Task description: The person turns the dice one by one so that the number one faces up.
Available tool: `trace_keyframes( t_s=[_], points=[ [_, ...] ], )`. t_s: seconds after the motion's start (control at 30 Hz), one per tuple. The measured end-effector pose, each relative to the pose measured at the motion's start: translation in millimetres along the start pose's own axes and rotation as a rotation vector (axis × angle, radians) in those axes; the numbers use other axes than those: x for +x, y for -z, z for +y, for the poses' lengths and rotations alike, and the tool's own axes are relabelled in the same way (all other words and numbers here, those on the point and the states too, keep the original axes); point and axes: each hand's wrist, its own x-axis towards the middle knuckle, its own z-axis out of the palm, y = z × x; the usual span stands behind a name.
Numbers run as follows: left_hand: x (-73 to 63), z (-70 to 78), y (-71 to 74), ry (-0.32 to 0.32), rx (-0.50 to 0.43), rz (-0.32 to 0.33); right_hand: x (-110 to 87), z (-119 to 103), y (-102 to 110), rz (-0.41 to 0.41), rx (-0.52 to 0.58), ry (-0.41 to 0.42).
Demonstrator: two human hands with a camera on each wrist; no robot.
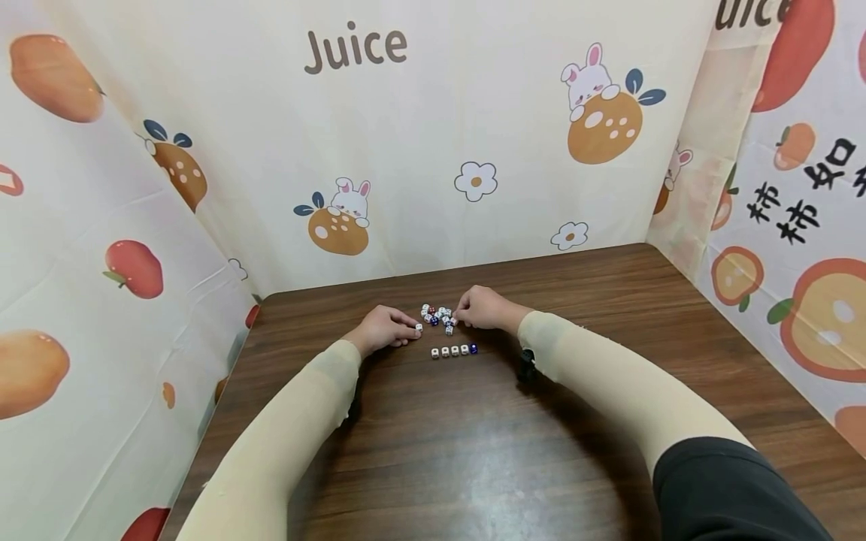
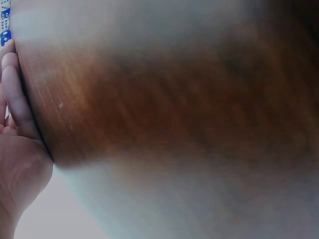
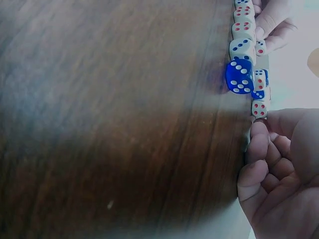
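My left hand (image 1: pixel 387 328) pinches a white die (image 1: pixel 419 327) at its fingertips, just left of a loose cluster of dice (image 1: pixel 434 320). On the cluster's right side my right hand (image 1: pixel 483 308) has its fingers curled, thumb and forefinger at a white die with red pips (image 3: pixel 259 108). Nearer to me, several white dice (image 1: pixel 445 352) stand in a straight row that ends on the right with a blue die (image 1: pixel 473 349). The left wrist view catches only part of the left hand (image 2: pixel 22 164) and some blue and white dice (image 2: pixel 6 35) at its edge.
All the dice lie on a dark brown wooden table (image 1: pixel 433 436). Printed cloth (image 1: pixel 433 135) hangs behind the table's far edge and along both sides. A black object (image 1: pixel 526 363) sits under the right wrist.
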Motion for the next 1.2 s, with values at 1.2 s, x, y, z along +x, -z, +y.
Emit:
trace_keyframes(
  t_s=[1.2],
  points=[
    [1.5, -1.7, -0.7, -0.005, -0.004, 0.001, -5.8, 3, -2, 0.063, -0.045, 0.032]
  ],
)
